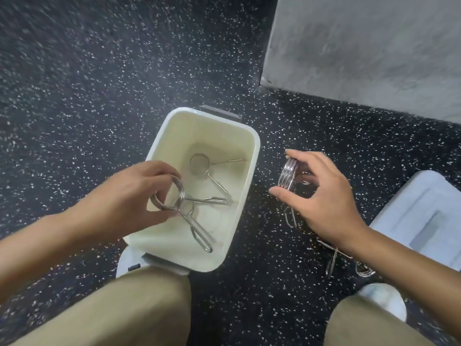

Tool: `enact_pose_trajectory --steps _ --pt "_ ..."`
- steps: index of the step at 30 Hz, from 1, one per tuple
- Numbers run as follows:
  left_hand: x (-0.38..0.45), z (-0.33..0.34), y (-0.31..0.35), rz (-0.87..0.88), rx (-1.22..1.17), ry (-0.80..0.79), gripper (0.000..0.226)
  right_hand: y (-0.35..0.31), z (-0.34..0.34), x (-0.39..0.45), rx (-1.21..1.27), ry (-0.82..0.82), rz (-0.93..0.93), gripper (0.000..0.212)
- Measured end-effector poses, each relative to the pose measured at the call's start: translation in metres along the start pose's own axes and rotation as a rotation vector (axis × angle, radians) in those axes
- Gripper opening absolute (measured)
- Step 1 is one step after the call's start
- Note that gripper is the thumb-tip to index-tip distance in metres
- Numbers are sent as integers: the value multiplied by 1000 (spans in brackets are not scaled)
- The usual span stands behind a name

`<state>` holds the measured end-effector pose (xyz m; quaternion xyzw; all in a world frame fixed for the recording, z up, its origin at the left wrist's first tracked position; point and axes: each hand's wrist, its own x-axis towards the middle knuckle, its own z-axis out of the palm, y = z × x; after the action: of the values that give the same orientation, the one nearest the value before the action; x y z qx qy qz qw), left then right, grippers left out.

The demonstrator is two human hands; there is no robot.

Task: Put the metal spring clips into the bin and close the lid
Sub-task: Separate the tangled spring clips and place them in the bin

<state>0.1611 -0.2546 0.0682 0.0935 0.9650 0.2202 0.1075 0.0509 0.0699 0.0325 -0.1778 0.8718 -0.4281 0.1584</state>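
Note:
A cream plastic bin stands open on the speckled floor between my knees. Two metal spring clips lie inside it, one near the far end and another in the middle. My left hand hovers over the bin's near left side, holding a spring clip by its coil, handles hanging down into the bin. My right hand is to the right of the bin, above the floor, gripping another spring clip by its coil. The pale lid lies on the floor at the right.
One more spring clip lies on the floor under my right wrist. A grey concrete block fills the upper right. My two knees in tan trousers and white shoes are at the bottom. The floor is dark speckled rubber.

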Motion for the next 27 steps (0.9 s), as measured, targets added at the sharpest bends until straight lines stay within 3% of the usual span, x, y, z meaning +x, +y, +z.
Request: enact_pose_trajectory --steps 6,14,19,24,27 --pt "8 45 -13 110 341 -118 18 -4 3 2 -2 -20 -13 70" --pt "20 89 -31 89 508 -298 24 -20 -8 6 1 -29 -33 68" --pt "24 102 -28 46 654 -419 45 -52 -22 22 3 -83 -90 69" --pt "26 112 -23 -58 641 -401 73 -92 -17 53 -74 -239 -175 70" --pt "30 115 -20 -101 625 -416 71 -107 7 72 -152 -309 -214 73"
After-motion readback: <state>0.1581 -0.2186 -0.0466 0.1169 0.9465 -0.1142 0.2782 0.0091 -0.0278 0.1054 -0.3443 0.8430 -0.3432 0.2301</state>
